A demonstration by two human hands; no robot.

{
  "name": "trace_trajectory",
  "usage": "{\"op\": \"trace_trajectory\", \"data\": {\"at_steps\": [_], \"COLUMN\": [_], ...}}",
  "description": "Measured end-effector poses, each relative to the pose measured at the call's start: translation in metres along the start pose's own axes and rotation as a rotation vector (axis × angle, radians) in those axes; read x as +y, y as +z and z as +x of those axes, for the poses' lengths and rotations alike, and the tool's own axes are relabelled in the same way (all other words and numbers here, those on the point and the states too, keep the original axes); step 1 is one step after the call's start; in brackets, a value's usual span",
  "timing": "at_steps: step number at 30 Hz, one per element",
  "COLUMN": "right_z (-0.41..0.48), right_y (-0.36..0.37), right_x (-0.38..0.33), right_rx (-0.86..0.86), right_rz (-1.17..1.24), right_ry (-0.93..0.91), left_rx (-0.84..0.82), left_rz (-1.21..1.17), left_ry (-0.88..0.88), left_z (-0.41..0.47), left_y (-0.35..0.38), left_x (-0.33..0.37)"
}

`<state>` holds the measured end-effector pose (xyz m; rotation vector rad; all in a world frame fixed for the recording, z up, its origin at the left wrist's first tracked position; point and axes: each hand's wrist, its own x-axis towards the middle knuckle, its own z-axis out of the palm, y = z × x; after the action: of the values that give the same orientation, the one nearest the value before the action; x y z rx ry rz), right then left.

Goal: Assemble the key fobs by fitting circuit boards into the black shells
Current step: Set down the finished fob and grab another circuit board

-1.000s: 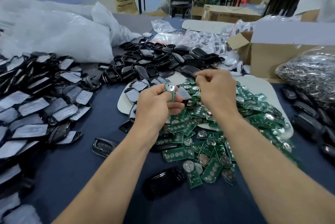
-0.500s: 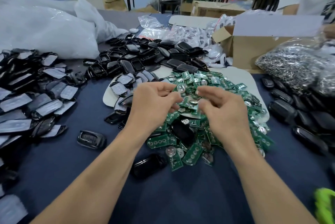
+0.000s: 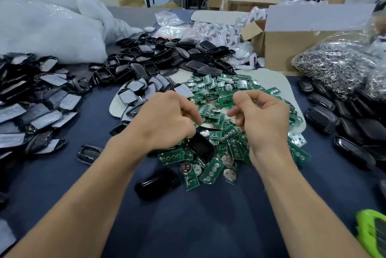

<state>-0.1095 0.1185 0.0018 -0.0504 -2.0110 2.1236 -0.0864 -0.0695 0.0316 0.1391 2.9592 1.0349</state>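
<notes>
A heap of green circuit boards (image 3: 211, 171) with coin cells lies on a white sheet (image 3: 269, 78) in front of me. My right hand (image 3: 264, 119) hovers over the heap and pinches one green circuit board (image 3: 226, 100) between thumb and forefinger. My left hand (image 3: 167, 121) hangs over the heap's left side with fingers loosely curled downward; I see nothing in it. A black shell (image 3: 201, 147) lies on the boards just below its fingertips. Another black shell (image 3: 157, 183) rests on the blue cloth nearer to me.
Piles of black shells lie at the left (image 3: 39, 99), the back (image 3: 167, 57) and the right (image 3: 353, 132). White plastic bags (image 3: 52, 32), a cardboard box (image 3: 292, 49) and a bag of metal rings (image 3: 338, 65) stand behind. A green object (image 3: 371, 234) sits at the lower right.
My left hand held a board a second ago; now my right hand pinches a board and my left has dropped toward the black shell. The view has tilted down and drawn closer.
</notes>
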Motion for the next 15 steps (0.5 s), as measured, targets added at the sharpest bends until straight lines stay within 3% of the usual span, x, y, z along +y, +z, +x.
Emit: {"op": "trace_trajectory", "data": {"at_steps": [4, 10, 12, 15], "right_z": [-0.001, -0.001, -0.001, -0.001], "right_y": [0.002, 0.006, 0.006, 0.006], "right_x": [-0.001, 0.002, 0.003, 0.003], "right_rx": [-0.037, -0.087, -0.087, -0.084], "right_rz": [0.117, 0.081, 0.092, 0.107], "right_ry": [0.027, 0.047, 0.049, 0.063], "left_rx": [-0.031, 0.078, 0.184, 0.244], "left_rz": [0.166, -0.042, -0.216, -0.659], "left_ry": [0.015, -0.086, -0.124, -0.232], "left_z": [0.001, 0.009, 0.009, 0.008], "left_y": [0.012, 0.016, 0.015, 0.016], "left_x": [-0.004, -0.014, -0.014, -0.007]}}
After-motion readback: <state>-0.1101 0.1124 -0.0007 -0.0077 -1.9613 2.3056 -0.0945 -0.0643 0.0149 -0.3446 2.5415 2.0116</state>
